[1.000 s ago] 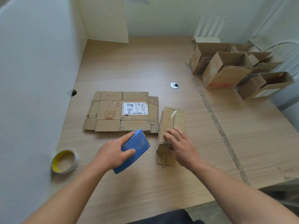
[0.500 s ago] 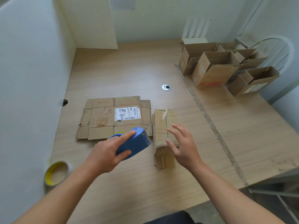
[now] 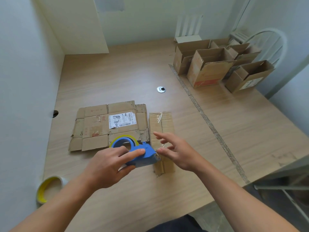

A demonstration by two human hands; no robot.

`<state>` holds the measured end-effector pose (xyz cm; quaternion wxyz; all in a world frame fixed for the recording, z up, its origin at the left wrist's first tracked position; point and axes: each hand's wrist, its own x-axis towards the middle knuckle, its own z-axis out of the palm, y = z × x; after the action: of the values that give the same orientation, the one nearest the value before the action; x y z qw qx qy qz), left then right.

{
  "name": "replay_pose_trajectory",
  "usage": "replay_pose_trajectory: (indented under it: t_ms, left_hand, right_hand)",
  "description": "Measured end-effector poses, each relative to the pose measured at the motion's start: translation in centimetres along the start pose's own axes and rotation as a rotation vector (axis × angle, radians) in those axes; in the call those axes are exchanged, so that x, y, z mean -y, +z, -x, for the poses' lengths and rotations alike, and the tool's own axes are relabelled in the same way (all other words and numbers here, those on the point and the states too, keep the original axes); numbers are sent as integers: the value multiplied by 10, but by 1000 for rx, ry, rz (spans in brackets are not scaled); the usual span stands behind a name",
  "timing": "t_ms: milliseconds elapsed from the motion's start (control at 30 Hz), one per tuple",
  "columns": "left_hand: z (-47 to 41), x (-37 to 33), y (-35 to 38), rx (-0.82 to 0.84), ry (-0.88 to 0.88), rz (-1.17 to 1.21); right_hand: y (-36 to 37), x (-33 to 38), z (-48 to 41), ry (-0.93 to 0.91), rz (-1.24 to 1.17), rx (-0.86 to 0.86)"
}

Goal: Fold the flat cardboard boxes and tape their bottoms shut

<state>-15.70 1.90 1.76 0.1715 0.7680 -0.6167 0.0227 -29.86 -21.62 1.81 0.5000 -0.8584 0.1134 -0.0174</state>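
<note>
The right hand [image 3: 180, 153] and the blue tape dispenser [image 3: 142, 154] cover the middle of the small folded box [image 3: 161, 121]. The dispenser also hides the near right corner of the flat cardboard [image 3: 100, 128]. The fine print on its label [image 3: 122, 121] is too small to read. I can't tell whether the right fingertips touch the tape end. Far right, open boxes [image 3: 210, 69] hide the seat of the white chair [image 3: 267, 46].

flat cardboard [image 3: 100, 129] left of folded box [image 3: 164, 121]; tape dispenser [image 3: 143, 156] seemingly over both; open boxes [image 3: 209, 71] far-right

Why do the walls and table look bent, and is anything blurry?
Head view: the wide-angle lens bows the table and walls; light soft, shadows faint; the right hand looks slightly smeared; clear tape glints on the folded box beyond the tape dispenser in the left hand.
</note>
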Motion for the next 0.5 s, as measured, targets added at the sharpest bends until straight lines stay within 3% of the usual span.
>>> replay_pose_trajectory:
  t_ms: [233, 500]
  left_hand:
    - [-8, -5, 0, 38, -5, 52]
    - [-24, -4, -7, 278, -167, 329]
  right_hand:
    - [2, -14, 1, 13, -16, -165]
    - [-4, -27, 8, 55, 8, -208]
